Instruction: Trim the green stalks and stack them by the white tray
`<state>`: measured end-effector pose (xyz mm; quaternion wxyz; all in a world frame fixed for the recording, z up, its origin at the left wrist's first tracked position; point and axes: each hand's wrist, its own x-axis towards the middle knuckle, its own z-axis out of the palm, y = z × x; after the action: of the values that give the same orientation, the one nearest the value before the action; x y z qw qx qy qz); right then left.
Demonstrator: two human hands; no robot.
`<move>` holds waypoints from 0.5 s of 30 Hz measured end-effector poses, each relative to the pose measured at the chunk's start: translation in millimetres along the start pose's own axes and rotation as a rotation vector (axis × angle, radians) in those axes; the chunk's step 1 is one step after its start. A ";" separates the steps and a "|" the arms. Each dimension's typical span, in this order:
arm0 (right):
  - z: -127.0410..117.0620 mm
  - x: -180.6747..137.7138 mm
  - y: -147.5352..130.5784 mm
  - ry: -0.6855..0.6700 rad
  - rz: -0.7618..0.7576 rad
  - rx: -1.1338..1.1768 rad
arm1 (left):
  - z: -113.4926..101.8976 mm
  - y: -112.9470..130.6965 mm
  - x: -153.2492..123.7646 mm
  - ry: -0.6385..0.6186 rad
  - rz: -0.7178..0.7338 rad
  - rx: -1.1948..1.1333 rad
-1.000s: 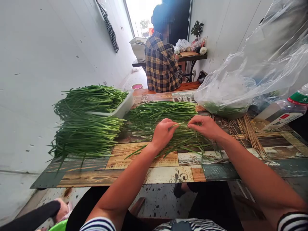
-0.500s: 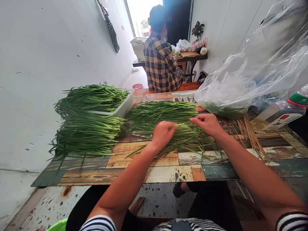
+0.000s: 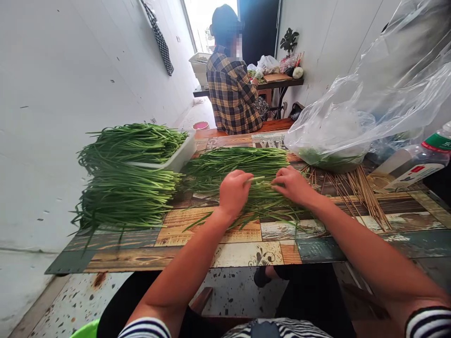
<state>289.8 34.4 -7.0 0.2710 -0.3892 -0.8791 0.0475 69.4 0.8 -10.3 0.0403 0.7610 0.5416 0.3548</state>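
Observation:
My left hand [image 3: 235, 191] is closed on a few garlic chives [image 3: 258, 179], their pale ends poking out to the right past the fingers. Just across from those ends is my right hand [image 3: 289, 184], its fingers pinched together; what they hold, if anything, is too small to make out. Beneath both hands lie loose chive leaves [image 3: 264, 202], scattered over the table. Behind them a flat heap of chives [image 3: 239, 159] is spread out. To the left, neat bundles of chives [image 3: 134, 197] lie beside and in a white plastic tub [image 3: 183, 152].
Wooden skewers [image 3: 369, 197] lie to the right of my hands. Past them are a clear plastic bag [image 3: 327, 136] with greens inside and a tilted bottle [image 3: 412, 164]. A person in a plaid shirt [image 3: 230, 94] sits beyond the patterned table [image 3: 225, 256].
My right hand has moved slightly left and its fingers have curled in. My left hand has turned and risen a little, still holding chives.

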 end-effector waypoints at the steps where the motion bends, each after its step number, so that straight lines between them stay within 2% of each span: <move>1: 0.9 0.0 -1.4 0.025 -0.009 0.021 | 2.7 0.7 -0.5 -0.041 0.030 -0.021; 4: -3.5 -0.1 -9.4 0.072 -0.010 0.136 | 4.1 7.5 -0.6 -0.111 0.116 -0.045; 8: -6.4 -0.3 -19.3 -0.001 0.004 0.193 | -5.5 19.7 0.5 -0.106 0.145 0.056; 12: -8.2 -3.2 -2.5 -0.077 0.039 0.218 | -12.6 23.3 1.1 -0.163 0.179 0.153; 15: -20.9 -5.8 16.3 0.020 0.161 0.204 | -13.1 17.0 3.1 -0.126 0.138 0.136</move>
<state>314.5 39.0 3.4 0.3135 -0.4292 -0.8329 0.1544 75.7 -7.8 8.6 -0.0021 0.8182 0.5073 0.2704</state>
